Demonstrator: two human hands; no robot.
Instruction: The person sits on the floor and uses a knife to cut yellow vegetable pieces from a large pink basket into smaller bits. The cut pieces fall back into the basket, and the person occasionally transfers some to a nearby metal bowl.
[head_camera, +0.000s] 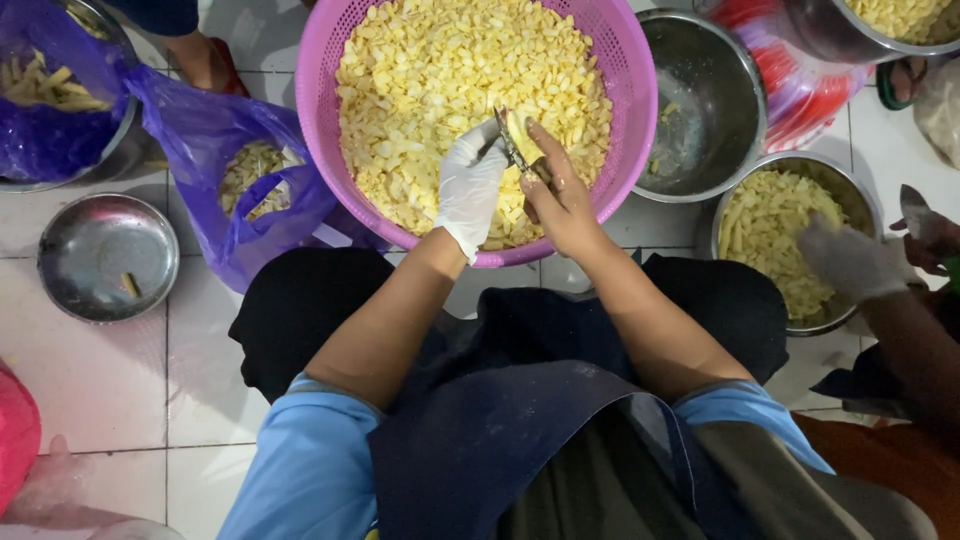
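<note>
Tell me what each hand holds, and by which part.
The right hand grips a small knife by its handle. The gloved left hand pinches something small at the blade; what it is cannot be told.

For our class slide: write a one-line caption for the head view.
Gloved left hand and bare right hand cut yellow pieces with a knife over a pink basket.

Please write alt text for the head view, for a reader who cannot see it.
Over a pink basket of pale yellow cut pieces, a white-gloved left hand and a bare right hand work a small metal blade. Steel bowls stand around on tiled floor.
</note>
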